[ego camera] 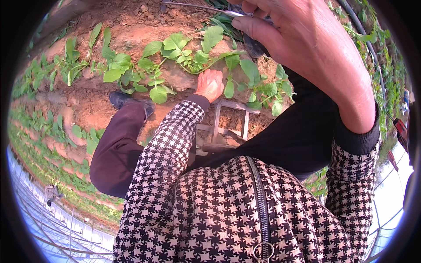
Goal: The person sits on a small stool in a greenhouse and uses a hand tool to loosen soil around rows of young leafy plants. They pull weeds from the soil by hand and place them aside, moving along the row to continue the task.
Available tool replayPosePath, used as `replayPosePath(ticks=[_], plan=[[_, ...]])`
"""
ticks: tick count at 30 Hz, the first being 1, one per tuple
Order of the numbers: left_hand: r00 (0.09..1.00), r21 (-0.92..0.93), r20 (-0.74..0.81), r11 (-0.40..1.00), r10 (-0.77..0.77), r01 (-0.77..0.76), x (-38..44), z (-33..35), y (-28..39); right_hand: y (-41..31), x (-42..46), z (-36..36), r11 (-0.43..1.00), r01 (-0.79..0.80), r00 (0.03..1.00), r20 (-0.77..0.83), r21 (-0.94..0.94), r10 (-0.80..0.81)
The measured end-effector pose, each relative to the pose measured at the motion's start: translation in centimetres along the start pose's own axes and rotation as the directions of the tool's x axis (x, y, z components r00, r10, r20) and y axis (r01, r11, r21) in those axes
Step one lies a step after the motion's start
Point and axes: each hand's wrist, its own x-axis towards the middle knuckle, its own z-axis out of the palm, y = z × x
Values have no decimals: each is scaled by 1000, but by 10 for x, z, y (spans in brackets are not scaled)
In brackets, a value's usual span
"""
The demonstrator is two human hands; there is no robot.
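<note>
My left hand (210, 84) reaches down to the base of a leafy green plant (189, 54) on the soil bed. Its fingers are bent at a stem, but whether they grip it is hard to tell. My right hand (279, 29) is large at the top right, close to the camera, shut on a thin metal tool (197, 6) with a long narrow shaft pointing left. The tool's kind is unclear, and its held end is partly hidden by the fingers. Another leafy plant (268, 88) grows below my right forearm.
A small frame stool (245, 126) stands on the soil between my legs. My shoe (126, 100) rests in the furrow at left. More plant rows (54, 131) run at far left. A black hose (358, 24) lies at right. A person (52, 194) is far off at lower left.
</note>
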Motion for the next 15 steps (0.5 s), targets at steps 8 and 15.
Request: replayPosePath(ticks=[8, 15], plan=[[885, 65, 465, 997, -1, -33, -58, -94, -2, 50, -1, 38, 995, -88, 996, -26, -54, 86], [987, -45, 69, 989, 144, -142, -86, -188, 29, 104, 28, 120, 986, -96, 987, 144, 136, 76]])
